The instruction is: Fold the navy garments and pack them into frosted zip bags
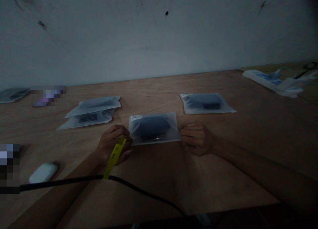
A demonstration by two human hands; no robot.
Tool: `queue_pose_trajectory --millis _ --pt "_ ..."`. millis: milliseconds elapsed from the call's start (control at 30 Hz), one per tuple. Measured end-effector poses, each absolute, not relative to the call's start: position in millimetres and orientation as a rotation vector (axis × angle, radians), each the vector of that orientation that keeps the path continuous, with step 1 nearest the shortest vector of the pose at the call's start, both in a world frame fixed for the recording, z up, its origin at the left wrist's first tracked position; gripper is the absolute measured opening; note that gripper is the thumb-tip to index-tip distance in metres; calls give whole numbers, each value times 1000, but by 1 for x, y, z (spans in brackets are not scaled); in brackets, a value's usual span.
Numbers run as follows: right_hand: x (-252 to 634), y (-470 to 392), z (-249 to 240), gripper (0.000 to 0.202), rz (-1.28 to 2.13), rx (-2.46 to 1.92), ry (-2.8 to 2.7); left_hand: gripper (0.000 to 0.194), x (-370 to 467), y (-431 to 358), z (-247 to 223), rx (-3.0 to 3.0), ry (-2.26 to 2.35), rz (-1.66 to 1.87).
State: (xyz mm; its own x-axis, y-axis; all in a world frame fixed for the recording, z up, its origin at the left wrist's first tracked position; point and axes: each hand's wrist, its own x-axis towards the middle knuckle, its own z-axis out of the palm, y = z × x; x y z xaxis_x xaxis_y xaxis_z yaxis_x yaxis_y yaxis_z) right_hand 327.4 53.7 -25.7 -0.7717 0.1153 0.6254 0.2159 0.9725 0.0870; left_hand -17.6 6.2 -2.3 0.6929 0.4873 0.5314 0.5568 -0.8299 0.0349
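Observation:
Between my two hands a frosted plastic bag [154, 128] with a dark item inside is held by its sides, just above or on the wooden table. A small white label shows at its upper left corner. My left hand [116, 143] is closed on the left edge, partly covered by a yellow cable tag. My right hand [196, 138] pinches the right edge with curled fingers. Beyond the right hand lies another frosted bag [206, 103] with dark contents. Two more such bags [93, 112] overlap to the left.
A black cable [139, 190] with a yellow tag [115, 156] crosses the near view. On the wooden table [248, 143] lie a white rounded case [43, 172], a far-left bag [13, 94], and a white and blue plastic package [273, 81]. A wall [154, 40] stands behind.

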Motion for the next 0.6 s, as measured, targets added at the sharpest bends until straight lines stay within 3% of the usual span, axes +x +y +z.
queue_pose_trajectory --millis 400,600 --pt "328 49 -23 12 -209 -369 -2511 22 -12 9 9 -2819 -607 -729" --pt "324 44 -22 16 -286 -337 -2447 15 -3 9 -2 -2813 -640 -726"
